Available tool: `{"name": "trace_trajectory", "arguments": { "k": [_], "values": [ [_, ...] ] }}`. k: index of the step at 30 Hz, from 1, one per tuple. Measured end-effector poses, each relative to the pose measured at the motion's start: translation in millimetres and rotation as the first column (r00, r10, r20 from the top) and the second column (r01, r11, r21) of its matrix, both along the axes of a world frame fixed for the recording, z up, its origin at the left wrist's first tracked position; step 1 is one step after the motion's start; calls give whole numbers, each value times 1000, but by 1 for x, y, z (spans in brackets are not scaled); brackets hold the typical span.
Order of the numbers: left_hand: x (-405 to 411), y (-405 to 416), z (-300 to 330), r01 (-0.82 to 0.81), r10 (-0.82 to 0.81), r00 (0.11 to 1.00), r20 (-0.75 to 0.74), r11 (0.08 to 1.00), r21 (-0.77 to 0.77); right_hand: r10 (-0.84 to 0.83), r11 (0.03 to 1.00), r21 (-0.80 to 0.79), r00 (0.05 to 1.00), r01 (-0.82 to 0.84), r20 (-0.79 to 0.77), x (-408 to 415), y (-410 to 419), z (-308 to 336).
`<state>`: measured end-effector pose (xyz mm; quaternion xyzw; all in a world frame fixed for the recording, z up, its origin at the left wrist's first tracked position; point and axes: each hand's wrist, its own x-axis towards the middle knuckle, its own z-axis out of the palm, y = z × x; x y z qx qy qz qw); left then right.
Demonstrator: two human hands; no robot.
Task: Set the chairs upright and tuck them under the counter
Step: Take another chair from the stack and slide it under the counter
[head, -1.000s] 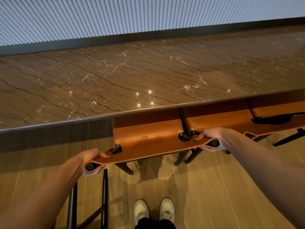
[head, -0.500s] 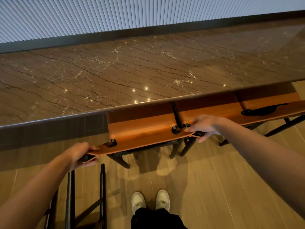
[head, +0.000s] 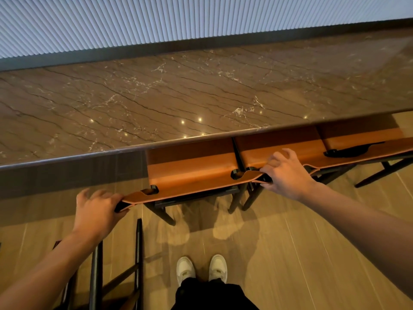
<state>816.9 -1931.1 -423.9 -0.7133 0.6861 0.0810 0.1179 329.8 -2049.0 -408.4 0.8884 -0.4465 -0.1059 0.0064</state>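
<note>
An orange leather chair (head: pixel 192 175) with a black frame stands upright in front of me, its seat partly under the brown marble counter (head: pixel 201 97). My left hand (head: pixel 96 211) rests against the left end of its backrest with the fingers lifted and spread. My right hand (head: pixel 286 173) lies on the right end, fingers raised off the leather. To the right, a second orange chair (head: pixel 279 144) and a third (head: pixel 357 139) sit tucked under the counter edge. Another chair's black frame (head: pixel 138 253) shows at the lower left; its seat is out of view.
The counter runs across the whole view, backed by a ribbed pale wall (head: pixel 156 23). My white shoes (head: pixel 201 269) stand on the wooden floor just behind the chair. The black frame at the lower left is close to my left leg.
The chair has slid forward under the counter. Both hands, closed around the backrest ends before, now have their fingers lifted and spread.
</note>
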Motion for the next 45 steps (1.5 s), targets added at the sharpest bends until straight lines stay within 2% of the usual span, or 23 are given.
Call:
{"name": "trace_trajectory", "arguments": {
  "k": [5, 11, 24, 34, 38, 45],
  "values": [
    [-2, -1, 2, -17, 17, 999, 51, 1000, 7, 4, 1000, -26, 997, -2, 78, 1, 3, -1],
    [-2, -3, 8, -44, 44, 998, 55, 999, 7, 2, 999, -42, 997, 1, 77, 5, 3, -4],
    [-3, -1, 6, -103, 103, 995, 2, 995, -10, -12, 1000, -26, 990, 16, 139, 3, 4, -6],
    [-3, 1, 2, -73, 73, 997, 7, 997, -29, -80, 997, -2, 990, 80, 118, -1, 4, -12],
    [0, -2, 5, -117, 113, 992, 64, 991, 64, -123, 992, -16, 991, 124, 60, 1, 5, -5],
    [-9, 4, 41, -101, 97, 994, -58, 993, -63, -166, 984, 87, 973, 154, 157, 35, 17, 26]
  ]
}}
